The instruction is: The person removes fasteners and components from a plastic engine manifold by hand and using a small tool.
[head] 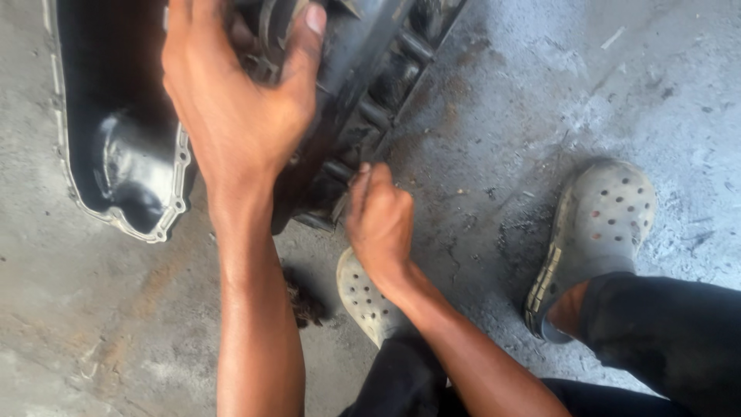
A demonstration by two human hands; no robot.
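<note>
Left hand (235, 108): clasped over the top of the engine block (370, 85).
Right hand (378, 220): closed, pinching the block's lower edge.
Oil pan (116, 177): just left of block.
Floor (502, 116): concrete, under block.

No package, label, sign or screen shows anywhere in this view, neither on the concrete floor nor on anything lying on it.

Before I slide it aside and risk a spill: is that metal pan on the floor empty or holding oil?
Seems empty: the metal pan lies open side up, its dark glossy bottom bare, no pooled liquid visible.
</note>
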